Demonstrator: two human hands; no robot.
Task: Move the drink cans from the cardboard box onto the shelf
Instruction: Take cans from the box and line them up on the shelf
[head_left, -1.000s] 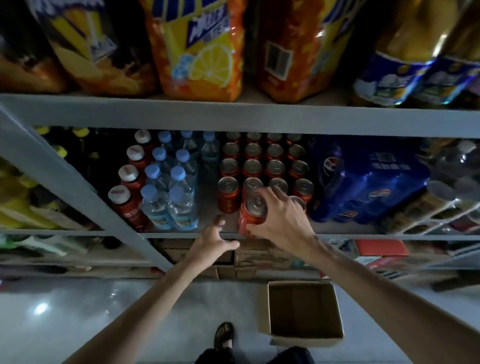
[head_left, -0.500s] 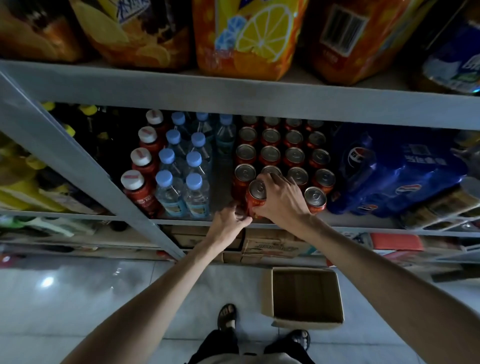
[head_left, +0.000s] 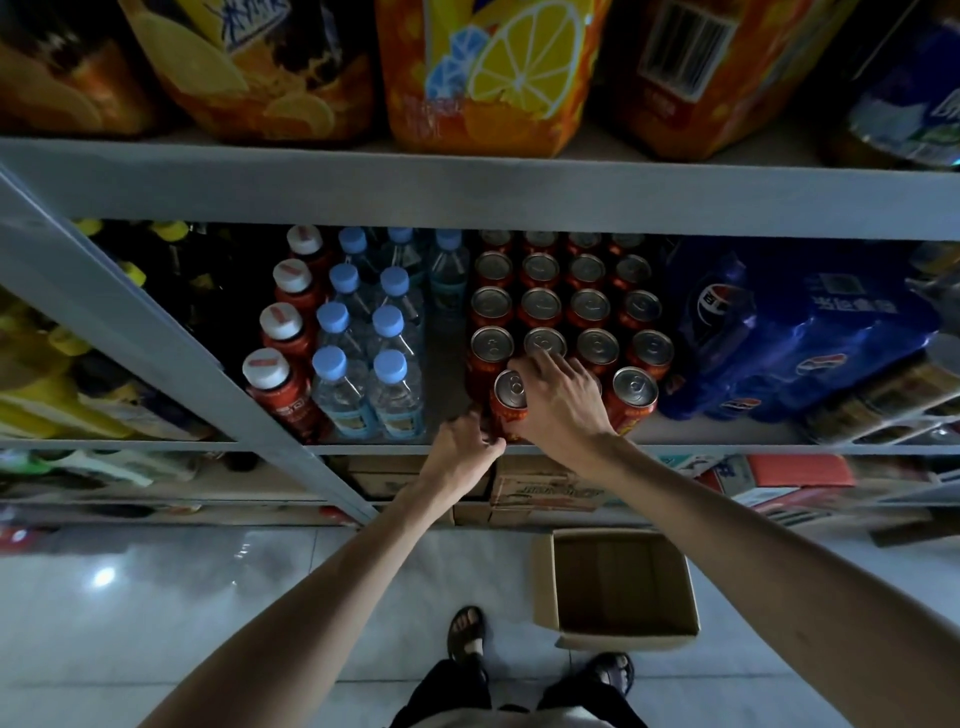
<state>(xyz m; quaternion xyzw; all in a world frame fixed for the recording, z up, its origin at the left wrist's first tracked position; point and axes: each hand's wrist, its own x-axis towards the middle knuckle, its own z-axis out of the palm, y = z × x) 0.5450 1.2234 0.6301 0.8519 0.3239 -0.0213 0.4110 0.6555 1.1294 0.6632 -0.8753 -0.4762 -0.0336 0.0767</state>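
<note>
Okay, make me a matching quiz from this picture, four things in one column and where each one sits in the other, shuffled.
Things: 1 cardboard box; 2 blue-capped bottles; 3 blue wrapped pack; 4 orange lemon pack.
Places: A on the upper shelf; B on the floor; C right of the red cans; D left of the red cans.
Pairs: 1-B, 2-D, 3-C, 4-A.

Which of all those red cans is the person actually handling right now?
The front-left red can at the edge of the shelf: the right hand grips it and the left hand is at its base.
</note>
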